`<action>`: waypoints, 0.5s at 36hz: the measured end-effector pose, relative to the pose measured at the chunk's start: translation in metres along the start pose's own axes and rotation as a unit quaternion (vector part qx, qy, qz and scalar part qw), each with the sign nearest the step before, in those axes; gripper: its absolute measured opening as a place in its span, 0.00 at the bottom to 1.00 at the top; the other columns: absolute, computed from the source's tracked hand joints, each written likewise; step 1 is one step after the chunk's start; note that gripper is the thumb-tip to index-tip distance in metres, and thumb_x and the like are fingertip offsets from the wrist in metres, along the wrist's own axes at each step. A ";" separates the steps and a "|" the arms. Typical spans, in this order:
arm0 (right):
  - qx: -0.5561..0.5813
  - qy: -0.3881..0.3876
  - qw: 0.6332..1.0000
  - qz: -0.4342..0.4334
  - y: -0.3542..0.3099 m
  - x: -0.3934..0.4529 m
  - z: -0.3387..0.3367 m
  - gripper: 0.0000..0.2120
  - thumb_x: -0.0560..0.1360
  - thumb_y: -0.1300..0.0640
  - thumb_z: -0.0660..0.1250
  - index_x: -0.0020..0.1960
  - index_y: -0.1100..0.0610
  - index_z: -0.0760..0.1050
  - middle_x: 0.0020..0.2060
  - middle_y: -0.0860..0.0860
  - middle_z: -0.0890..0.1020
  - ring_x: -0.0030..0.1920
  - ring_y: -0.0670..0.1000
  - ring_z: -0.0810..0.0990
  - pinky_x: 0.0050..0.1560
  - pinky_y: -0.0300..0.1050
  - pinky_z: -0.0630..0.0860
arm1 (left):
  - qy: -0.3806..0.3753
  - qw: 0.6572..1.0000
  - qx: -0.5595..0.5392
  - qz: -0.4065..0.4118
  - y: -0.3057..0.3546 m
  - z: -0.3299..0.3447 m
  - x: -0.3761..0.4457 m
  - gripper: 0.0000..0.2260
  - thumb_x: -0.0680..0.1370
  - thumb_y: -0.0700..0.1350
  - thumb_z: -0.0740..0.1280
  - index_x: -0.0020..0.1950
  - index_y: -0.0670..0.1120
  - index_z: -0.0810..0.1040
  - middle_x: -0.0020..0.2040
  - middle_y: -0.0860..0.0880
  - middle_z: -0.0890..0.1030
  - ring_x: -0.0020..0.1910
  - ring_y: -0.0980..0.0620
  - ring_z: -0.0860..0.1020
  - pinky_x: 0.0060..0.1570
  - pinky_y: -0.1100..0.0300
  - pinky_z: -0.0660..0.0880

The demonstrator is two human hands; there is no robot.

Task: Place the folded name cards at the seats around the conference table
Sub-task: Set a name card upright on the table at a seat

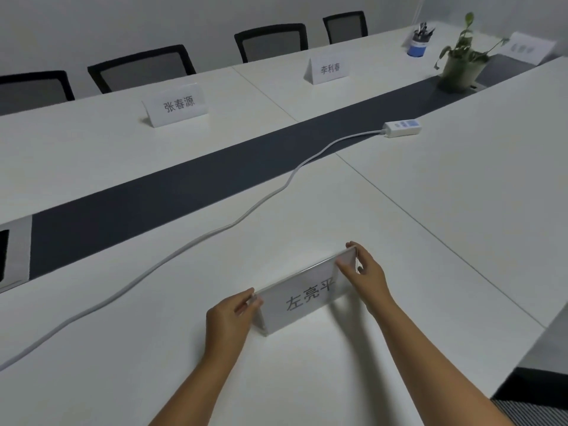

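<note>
A folded white name card (302, 298) with dark printed characters stands on the near side of the white conference table (430, 210). My left hand (229, 321) pinches its left end and my right hand (365, 273) pinches its right end. Across the table, a second name card (176, 107) and a third name card (329, 70) stand in front of black chairs (144, 67). A further card (527, 49) stands at the far right end, blurred.
A white power strip (402, 128) lies by the dark centre strip (184, 186), and its cable (184, 250) runs across the near tabletop to the left edge. A potted plant (464, 61) and a blue pen holder (418, 44) stand far right. A cable box (13, 250) sits at left.
</note>
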State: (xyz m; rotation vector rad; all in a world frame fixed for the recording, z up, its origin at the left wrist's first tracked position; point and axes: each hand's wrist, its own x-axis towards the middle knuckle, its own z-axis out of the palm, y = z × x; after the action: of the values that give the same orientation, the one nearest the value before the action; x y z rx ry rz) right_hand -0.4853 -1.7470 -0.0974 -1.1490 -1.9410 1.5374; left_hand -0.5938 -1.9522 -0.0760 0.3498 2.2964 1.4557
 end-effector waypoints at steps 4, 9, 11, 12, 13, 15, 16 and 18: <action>-0.009 -0.009 1.000 -0.002 -0.002 0.004 0.000 0.19 0.72 0.59 0.66 0.62 0.54 0.69 0.58 0.45 0.73 0.57 0.45 0.71 0.57 0.38 0.63 | 0.004 1.000 -0.003 -0.001 -0.001 0.001 -0.002 0.13 0.71 0.36 0.69 0.55 0.37 0.78 0.53 0.41 0.81 0.47 0.53 0.76 0.52 0.62 0.69; -0.002 -0.009 1.000 0.006 -0.001 0.006 0.000 0.18 0.72 0.59 0.66 0.61 0.53 0.70 0.57 0.46 0.74 0.56 0.46 0.71 0.54 0.39 0.64 | 0.006 1.000 0.002 0.002 0.000 0.002 -0.003 0.13 0.70 0.36 0.69 0.54 0.37 0.78 0.53 0.41 0.81 0.47 0.53 0.76 0.52 0.62 0.69; 0.005 -0.009 1.000 0.007 -0.002 0.006 0.001 0.18 0.72 0.59 0.66 0.61 0.53 0.70 0.57 0.46 0.74 0.56 0.47 0.71 0.54 0.39 0.64 | 0.004 1.000 0.003 0.003 0.000 0.002 -0.002 0.13 0.70 0.36 0.69 0.54 0.37 0.78 0.53 0.41 0.81 0.47 0.53 0.76 0.52 0.62 0.69; 0.012 -0.008 1.000 0.008 -0.002 0.006 0.001 0.18 0.72 0.59 0.66 0.61 0.53 0.70 0.57 0.46 0.74 0.56 0.47 0.72 0.55 0.39 0.64 | 0.003 1.000 0.002 0.003 0.000 0.002 -0.002 0.13 0.70 0.36 0.69 0.54 0.37 0.78 0.53 0.41 0.81 0.47 0.53 0.76 0.52 0.62 0.69; 0.016 -0.007 1.000 0.008 -0.002 0.005 0.001 0.18 0.71 0.59 0.66 0.61 0.53 0.70 0.57 0.46 0.74 0.57 0.47 0.72 0.55 0.40 0.64 | 0.002 1.000 0.001 0.001 0.000 0.001 -0.001 0.13 0.70 0.36 0.69 0.54 0.37 0.78 0.53 0.42 0.81 0.47 0.53 0.77 0.52 0.62 0.69; 0.017 -0.005 1.000 0.007 -0.002 0.004 0.001 0.18 0.71 0.59 0.66 0.61 0.53 0.70 0.57 0.46 0.74 0.57 0.47 0.72 0.56 0.40 0.64 | 0.001 1.000 0.001 -0.001 0.000 0.001 0.000 0.13 0.71 0.36 0.69 0.54 0.37 0.78 0.53 0.42 0.81 0.47 0.53 0.76 0.51 0.63 0.69; 0.017 -0.004 1.000 0.007 -0.002 0.004 0.001 0.18 0.71 0.59 0.67 0.61 0.53 0.70 0.56 0.46 0.74 0.57 0.47 0.72 0.57 0.41 0.64 | 0.000 1.000 0.006 0.001 0.000 0.001 0.000 0.13 0.71 0.37 0.69 0.54 0.37 0.78 0.53 0.42 0.81 0.47 0.53 0.76 0.51 0.63 0.69; 0.017 -0.004 1.000 0.007 -0.002 0.004 0.001 0.19 0.71 0.59 0.67 0.61 0.53 0.70 0.57 0.46 0.73 0.57 0.47 0.72 0.59 0.41 0.65 | 0.000 1.000 0.020 0.009 0.000 0.001 0.000 0.13 0.71 0.37 0.69 0.54 0.38 0.78 0.53 0.42 0.81 0.48 0.53 0.76 0.51 0.63 0.68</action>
State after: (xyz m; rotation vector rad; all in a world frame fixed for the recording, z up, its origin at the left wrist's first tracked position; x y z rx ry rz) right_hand -0.4890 -1.7439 -0.0962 -1.1460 -1.9089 1.5791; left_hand -0.5936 -1.9515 -0.0767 0.3837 2.3312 1.4209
